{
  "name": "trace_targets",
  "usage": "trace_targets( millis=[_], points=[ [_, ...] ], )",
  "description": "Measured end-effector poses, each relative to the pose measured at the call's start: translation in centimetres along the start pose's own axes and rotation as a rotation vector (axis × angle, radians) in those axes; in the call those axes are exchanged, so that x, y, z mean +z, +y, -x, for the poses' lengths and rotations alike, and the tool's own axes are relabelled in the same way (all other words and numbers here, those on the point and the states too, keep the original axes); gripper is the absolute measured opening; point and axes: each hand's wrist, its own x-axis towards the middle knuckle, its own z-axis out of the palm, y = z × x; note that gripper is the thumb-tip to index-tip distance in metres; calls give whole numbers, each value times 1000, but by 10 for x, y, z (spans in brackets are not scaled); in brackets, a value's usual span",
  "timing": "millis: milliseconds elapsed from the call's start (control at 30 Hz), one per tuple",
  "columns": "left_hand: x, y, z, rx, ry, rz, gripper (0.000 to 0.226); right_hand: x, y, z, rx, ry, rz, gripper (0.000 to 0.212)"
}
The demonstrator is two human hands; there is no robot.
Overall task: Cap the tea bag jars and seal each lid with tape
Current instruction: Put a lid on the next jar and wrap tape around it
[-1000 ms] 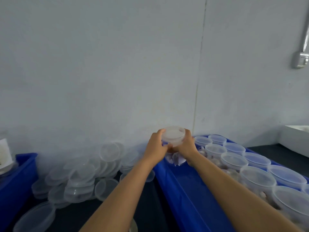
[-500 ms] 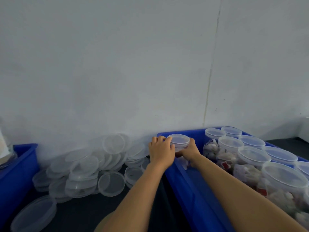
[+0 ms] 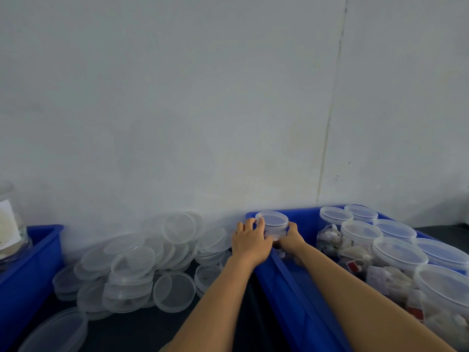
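a capped jar is held by both hands at the far left corner of a blue bin.

a second blue bin [image 3: 28, 270] is seen at far left, then a pile of loose lids [image 3: 142, 265] against the wall. the jar [image 3: 273, 224] is gripped by the left hand [image 3: 250, 243] and the right hand [image 3: 289, 238], fingers curled round its sides. more capped jars [image 3: 396, 252] are packed in the right bin [image 3: 291, 283].

Plain pale grey wall [image 3: 177, 97] with a vertical seam [image 3: 330, 123], above a dark tabletop [image 3: 142, 329].
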Motion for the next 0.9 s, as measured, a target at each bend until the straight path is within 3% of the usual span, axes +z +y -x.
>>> trace_targets(
  millis=[233,333,467,533,667,800,900],
  points=[
    [-3,-3,2,-19,-28,108,58,-7,-9,4,73,-20,113,70],
    [-15,-6,19,-61,46,8,64,-8,-22,14,112,63,139,61],
    [-37,-25,67,-99,140,-94,53,0,-44,40,-51,172,182,43],
    [-49,-40,96,-132,118,-97,50,13,-54,60,-100,141,155,27],
    [-77,-67,151,-236,123,3,45,53,-62,105,-155,103,251,17],
    [-109,-94,208,-400,218,191,39,101,-70,163,-352,5,320,37],
    [-132,-111,252,-501,315,367,34,144,-74,203,-425,-145,292,37]
  ],
)
